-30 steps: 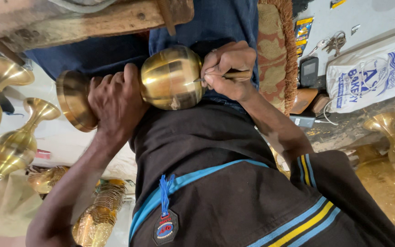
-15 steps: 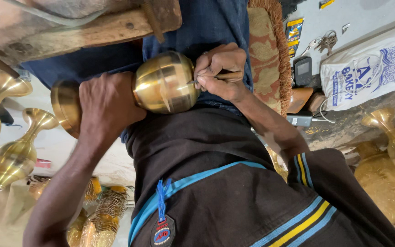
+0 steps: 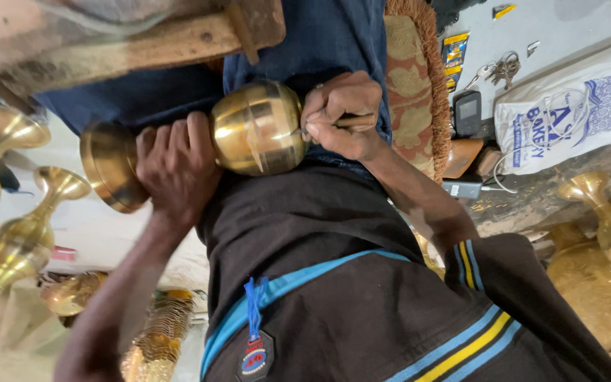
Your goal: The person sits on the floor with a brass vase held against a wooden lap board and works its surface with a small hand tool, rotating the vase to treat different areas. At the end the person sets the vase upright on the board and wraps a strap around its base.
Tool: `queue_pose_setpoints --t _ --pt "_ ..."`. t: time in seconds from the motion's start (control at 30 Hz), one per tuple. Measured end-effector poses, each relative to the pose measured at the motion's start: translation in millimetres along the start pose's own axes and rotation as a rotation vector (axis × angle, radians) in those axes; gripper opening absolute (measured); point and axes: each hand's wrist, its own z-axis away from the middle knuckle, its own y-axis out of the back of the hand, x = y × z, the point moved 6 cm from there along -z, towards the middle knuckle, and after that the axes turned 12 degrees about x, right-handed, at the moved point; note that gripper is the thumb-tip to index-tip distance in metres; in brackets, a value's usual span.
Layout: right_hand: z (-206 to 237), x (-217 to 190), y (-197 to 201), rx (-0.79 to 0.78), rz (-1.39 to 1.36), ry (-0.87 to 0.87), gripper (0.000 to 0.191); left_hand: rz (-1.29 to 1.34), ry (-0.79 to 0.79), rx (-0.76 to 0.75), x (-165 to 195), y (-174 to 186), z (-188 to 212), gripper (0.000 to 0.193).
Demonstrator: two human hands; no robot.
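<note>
Gripping the brass vase [image 3: 249, 131] by its neck, our left hand [image 3: 175, 166] closes fully around it across our lap; our right hand [image 3: 341, 113] pinches a thin tool [image 3: 334, 124] against its belly. Loosening that grip could let the tool skid, scratching the brass.

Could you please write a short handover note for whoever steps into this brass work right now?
Left hand: wrapped around the narrow neck of the round golden brass vase, which lies sideways across the lap.
Right hand: pinching a thin pointed metal tool, tip against the vase's rounded body.
Done: several straight lines and bands show on the body.
Left: how much of the surface remains cannot be told from this view.
Nearby: more brass vases on one side, a white printed bag and keys on the other.
</note>
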Motion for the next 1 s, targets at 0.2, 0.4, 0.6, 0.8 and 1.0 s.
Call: queue_pose_setpoints --t 0.2,0.4,0.6,0.8,1.0 --pt "-2 1 1 0.041 -0.057 -0.033 0.029 0.069 0.011 -0.083 -6 -4 -5 0.018" --pt "-4 1 1 0.018 -0.048 0.004 0.024 0.149 0.062 -0.187 -7 -6 -14 0.030" --pt "-3 2 1 0.013 -0.041 -0.023 0.020 0.208 0.171 -0.512 -14 -12 -25 0.042" --pt "-2 3 2 0.035 -0.063 -0.050 0.026 0.319 0.152 -0.645 -22 -18 -41 0.037" --pt "-1 1 -1 -0.010 -0.030 -0.022 0.024 0.164 0.192 -0.512 -15 -10 -24 0.034"
